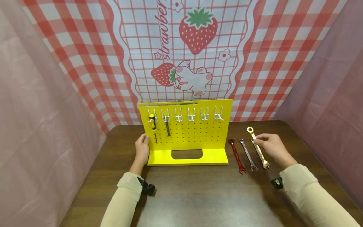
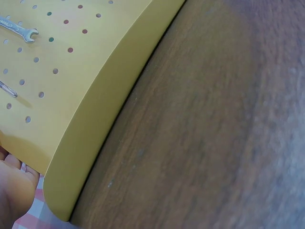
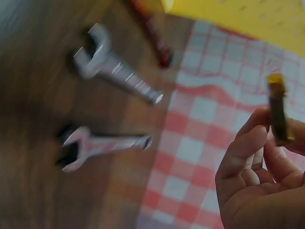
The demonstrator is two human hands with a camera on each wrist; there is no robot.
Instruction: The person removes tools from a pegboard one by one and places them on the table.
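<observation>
My right hand (image 1: 272, 148) pinches a gold-coloured combination wrench (image 1: 258, 147) between thumb and fingers, its ring end pointing away from me. In the head view it overlaps a silver wrench lying below; in the right wrist view that silver wrench (image 3: 109, 144) shows apart from it. Left of these lie another silver wrench (image 1: 248, 154) and a red wrench (image 1: 237, 156). My left hand (image 1: 142, 148) grips the left edge of a yellow pegboard (image 1: 195, 138), with some fingers hidden behind it.
White double hooks (image 1: 191, 114) line the board's upper part. A yellow-and-black screwdriver (image 1: 153, 123) hangs on the leftmost hook, a small dark wrench (image 1: 167, 126) on the one beside it. The brown table (image 1: 198, 195) meets a strawberry-print cloth (image 1: 255, 94) behind the board.
</observation>
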